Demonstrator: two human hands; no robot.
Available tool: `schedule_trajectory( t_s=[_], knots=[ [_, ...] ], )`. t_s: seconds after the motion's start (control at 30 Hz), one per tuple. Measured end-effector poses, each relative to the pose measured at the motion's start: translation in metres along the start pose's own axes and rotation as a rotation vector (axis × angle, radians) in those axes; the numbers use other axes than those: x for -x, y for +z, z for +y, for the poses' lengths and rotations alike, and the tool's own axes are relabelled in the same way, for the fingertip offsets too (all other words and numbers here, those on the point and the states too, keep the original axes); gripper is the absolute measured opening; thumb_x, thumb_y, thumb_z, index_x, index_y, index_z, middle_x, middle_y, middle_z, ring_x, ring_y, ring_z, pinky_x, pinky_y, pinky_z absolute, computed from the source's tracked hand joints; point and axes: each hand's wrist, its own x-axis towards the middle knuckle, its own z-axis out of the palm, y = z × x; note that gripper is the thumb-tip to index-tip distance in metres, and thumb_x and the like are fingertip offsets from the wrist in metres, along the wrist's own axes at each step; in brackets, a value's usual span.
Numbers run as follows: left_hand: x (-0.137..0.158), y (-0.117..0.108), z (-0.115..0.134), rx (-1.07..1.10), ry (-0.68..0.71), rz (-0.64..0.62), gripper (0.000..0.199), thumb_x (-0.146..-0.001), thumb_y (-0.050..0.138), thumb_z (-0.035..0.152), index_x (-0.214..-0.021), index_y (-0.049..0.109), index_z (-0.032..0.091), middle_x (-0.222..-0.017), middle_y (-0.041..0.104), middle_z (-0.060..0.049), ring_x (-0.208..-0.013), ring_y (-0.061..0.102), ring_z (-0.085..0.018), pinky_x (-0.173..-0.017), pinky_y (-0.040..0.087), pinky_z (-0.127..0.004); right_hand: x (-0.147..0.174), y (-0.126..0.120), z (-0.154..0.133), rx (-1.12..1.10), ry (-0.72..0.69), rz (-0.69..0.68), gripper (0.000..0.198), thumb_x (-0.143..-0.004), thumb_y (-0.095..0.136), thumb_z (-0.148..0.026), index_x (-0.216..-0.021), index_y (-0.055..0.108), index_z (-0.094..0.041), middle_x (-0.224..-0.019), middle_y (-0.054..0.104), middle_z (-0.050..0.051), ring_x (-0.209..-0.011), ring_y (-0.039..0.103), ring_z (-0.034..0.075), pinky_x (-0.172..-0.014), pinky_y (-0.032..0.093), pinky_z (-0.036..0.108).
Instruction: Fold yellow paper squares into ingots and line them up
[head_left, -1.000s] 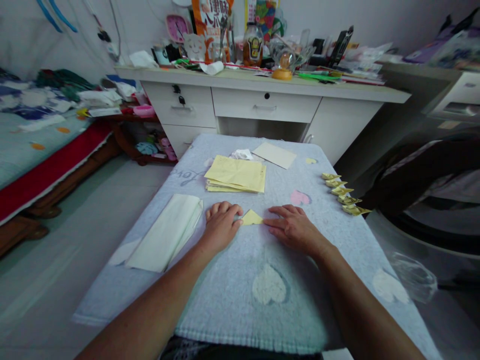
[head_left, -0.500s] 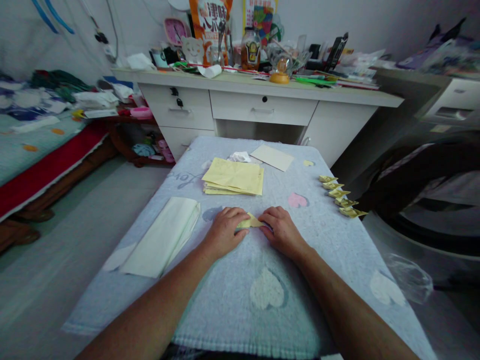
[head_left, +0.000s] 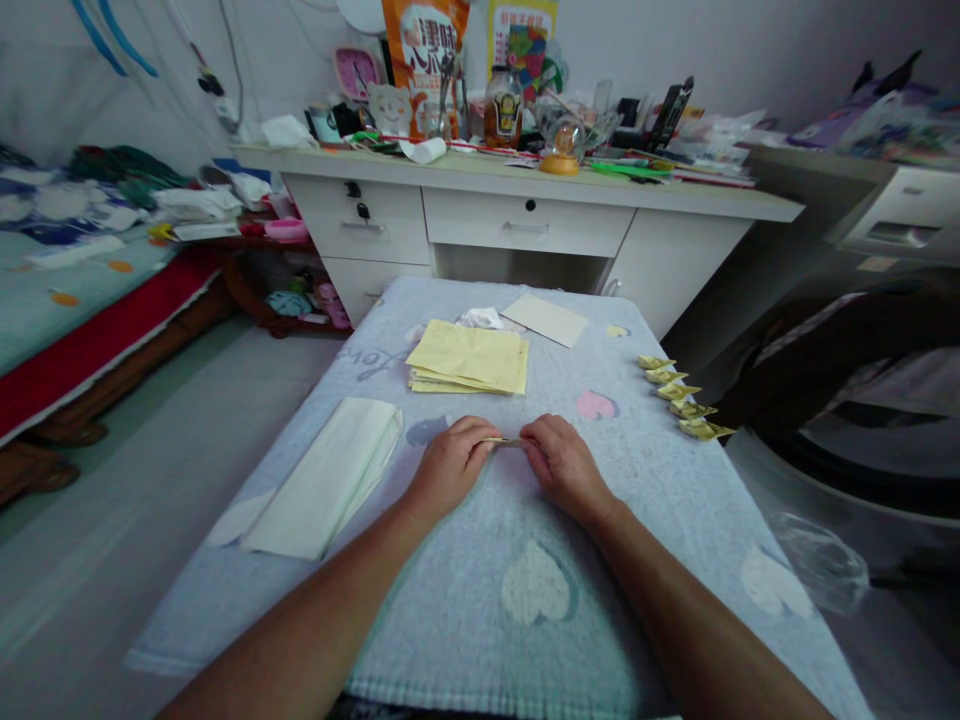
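Just apart, both hands [head_left: 452, 458] [head_left: 564, 460], fingers [head_left: 474, 427] inward.

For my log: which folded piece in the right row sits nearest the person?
The lowest folded piece in view; the other four lie farther off.

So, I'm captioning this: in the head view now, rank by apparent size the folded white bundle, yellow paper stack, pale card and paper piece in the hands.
1. Folded white bundle
2. Yellow paper stack
3. Pale card
4. Paper piece, showing only a thin edge

Nearness may enlarge the first.
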Motion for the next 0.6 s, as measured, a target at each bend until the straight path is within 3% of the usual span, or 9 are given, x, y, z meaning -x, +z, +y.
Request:
schedule_trajectory(
  t_s=[0.07,0.17,0.27,0.37,0.43,0.5,0.53,0.6],
  knots=[
    [0.001,0.000,0.003,0.038,-0.011,0.019,0.019,-0.089,0.048,0.017,-0.093,0.067,0.020,-0.098,0.066,-0.005,-0.096,0.060,-0.018,-0.087,0.046,-0.031,0.000,-0.003,-0.004,-0.104,0.004,0.031,0.014,-0.093,0.048,-0.022,-0.093,0.061,-0.017,-0.087,0.059,0.007,-0.084,0.053,0.019,-0.078,0.042,0.031],
    [0.003,0.002,0.006,0.154,-0.108,0.045,0.016,-0.086,0.053,0.017,-0.099,0.061,0.020,-0.089,0.066,-0.002,-0.083,0.062,-0.015,-0.077,0.047,-0.027,0.001,-0.005,-0.009,-0.274,0.009,-0.031,0.014,-0.092,0.049,-0.023,-0.086,0.061,-0.019,-0.081,0.059,0.004,-0.078,0.055,0.016,-0.072,0.042,0.028],
    [0.004,0.005,0.006,0.322,-0.202,0.103,0.031,-0.082,0.058,0.018,-0.113,0.050,0.022,-0.079,0.062,0.003,-0.071,0.059,-0.012,-0.067,0.045,-0.022,0.002,-0.003,-0.013,-0.450,0.081,-0.098,0.012,-0.090,0.051,-0.023,-0.083,0.060,-0.019,-0.072,0.057,0.000,-0.066,0.053,0.013,-0.062,0.040,0.024],
    [0.004,0.007,0.006,0.459,-0.232,0.124,0.033,-0.082,0.058,0.020,-0.113,0.046,0.021,-0.073,0.057,0.005,-0.066,0.057,-0.010,-0.062,0.043,-0.020,0.003,0.001,-0.014,-0.606,0.151,-0.116,0.008,-0.088,0.053,-0.025,-0.086,0.058,-0.019,-0.069,0.055,-0.002,-0.062,0.050,0.011,-0.059,0.039,0.023],
    [0.004,0.006,0.007,0.500,-0.246,0.134,0.025,-0.083,0.057,0.022,-0.106,0.048,0.021,-0.074,0.057,0.004,-0.066,0.057,-0.010,-0.061,0.043,-0.020,0.004,0.005,-0.013,-0.669,0.217,-0.030,0.010,-0.086,0.057,-0.026,-0.094,0.055,-0.020,-0.075,0.055,-0.002,-0.064,0.050,0.011,-0.059,0.040,0.023],
    [0.005,0.005,0.009,0.464,-0.242,0.151,0.013,-0.082,0.057,0.022,-0.093,0.049,0.020,-0.075,0.057,0.004,-0.066,0.058,-0.011,-0.061,0.044,-0.021,0.004,0.007,-0.010,-0.666,0.320,0.149,0.021,-0.081,0.062,-0.026,-0.098,0.049,-0.021,-0.078,0.053,-0.002,-0.063,0.049,0.011,-0.057,0.039,0.022],
    [0.005,0.004,0.009,0.414,-0.228,0.164,0.009,-0.082,0.057,0.020,-0.086,0.049,0.020,-0.074,0.056,0.003,-0.066,0.057,-0.011,-0.062,0.044,-0.021,0.004,0.007,-0.009,-0.647,0.365,0.230,0.023,-0.080,0.064,-0.027,-0.096,0.048,-0.021,-0.076,0.051,-0.003,-0.062,0.047,0.011,-0.055,0.038,0.022],
    [0.005,0.003,0.012,0.291,-0.172,0.196,0.011,-0.079,0.057,0.015,-0.076,0.048,0.019,-0.074,0.054,0.002,-0.070,0.058,-0.012,-0.065,0.046,-0.023,0.004,0.007,-0.008,-0.649,0.397,0.265,0.019,-0.081,0.064,-0.030,-0.084,0.047,-0.021,-0.068,0.046,-0.004,-0.057,0.042,0.010,-0.051,0.034,0.022]
  ],
)
